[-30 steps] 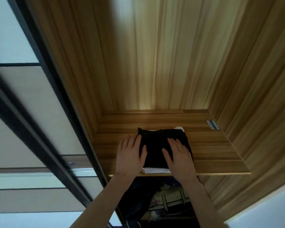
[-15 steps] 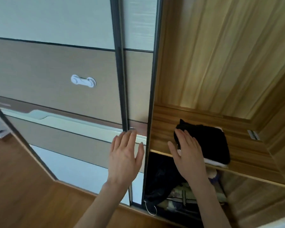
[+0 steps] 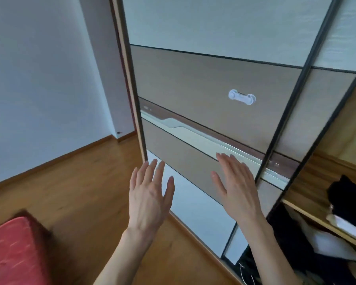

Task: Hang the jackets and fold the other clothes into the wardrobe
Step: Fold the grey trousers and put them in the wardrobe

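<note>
A folded black garment lies on a folded white one on the wooden wardrobe shelf at the far right edge. Both my hands hover in the air in front of the sliding wardrobe door, fingers straight and spread, holding nothing. My left hand is over the floor near the door's left edge. My right hand is in front of the door's lower panels, left of the open compartment. Dark clothes hang or lie below the shelf.
A white child-lock latch sits on the door's brown panel. A red cushioned surface fills the bottom left corner. Wooden floor stretches to a white wall on the left.
My view has swung left, away from the shelf. Both hands have come off the folded black garment, which stays on the shelf, and now hover before the sliding door.
</note>
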### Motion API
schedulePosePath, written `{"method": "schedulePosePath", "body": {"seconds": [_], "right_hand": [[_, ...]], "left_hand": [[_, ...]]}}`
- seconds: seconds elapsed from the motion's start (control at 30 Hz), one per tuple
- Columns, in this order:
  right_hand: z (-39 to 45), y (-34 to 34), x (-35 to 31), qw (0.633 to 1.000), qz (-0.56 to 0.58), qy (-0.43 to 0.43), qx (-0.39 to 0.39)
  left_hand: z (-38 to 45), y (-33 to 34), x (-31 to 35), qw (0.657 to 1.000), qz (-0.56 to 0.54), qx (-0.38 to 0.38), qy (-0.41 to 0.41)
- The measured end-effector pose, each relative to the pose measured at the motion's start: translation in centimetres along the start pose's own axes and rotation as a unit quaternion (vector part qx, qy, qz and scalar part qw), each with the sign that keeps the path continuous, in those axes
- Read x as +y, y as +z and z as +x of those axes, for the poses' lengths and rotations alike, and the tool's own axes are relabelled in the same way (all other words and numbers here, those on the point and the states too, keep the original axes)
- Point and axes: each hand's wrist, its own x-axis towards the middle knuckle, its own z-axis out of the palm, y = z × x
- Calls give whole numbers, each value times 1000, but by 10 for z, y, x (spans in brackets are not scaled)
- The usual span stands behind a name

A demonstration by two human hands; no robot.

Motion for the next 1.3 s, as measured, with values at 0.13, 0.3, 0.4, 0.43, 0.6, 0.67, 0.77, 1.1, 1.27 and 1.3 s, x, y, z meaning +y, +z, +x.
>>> {"method": "schedulePosePath", "body": {"seconds": [0.13, 0.3, 0.4, 0.43, 0.6, 0.67, 0.77, 1.1, 1.27, 1.3], "right_hand": [[30, 36, -52, 997, 16, -65, -29], [78, 91, -114, 989, 54, -129, -55], [114, 127, -147, 980, 74, -169, -74], [128, 139, -156, 977, 77, -183, -82], [196, 189, -194, 961, 117, -234, -93], [221, 207, -207, 953, 136, -257, -88], [255, 229, -228, 941, 140, -293, -101], [334, 285, -315, 910, 164, -363, -119], [364, 330, -367, 901, 163, -378, -134], [372, 339, -380, 900, 165, -381, -135]], "left_hand": [[3, -26, -59, 998, 14, 28, -63], [17, -40, -131, 988, 50, 63, -134], [37, -38, -172, 981, 80, 84, -156], [45, -37, -184, 978, 88, 93, -164], [89, -32, -238, 970, 103, 128, -179], [104, -31, -258, 967, 121, 141, -174], [120, -33, -283, 958, 161, 153, -184], [164, -47, -362, 923, 218, 176, -266], [196, -41, -422, 914, 223, 187, -283], [203, -41, -435, 912, 224, 189, -288]]}}
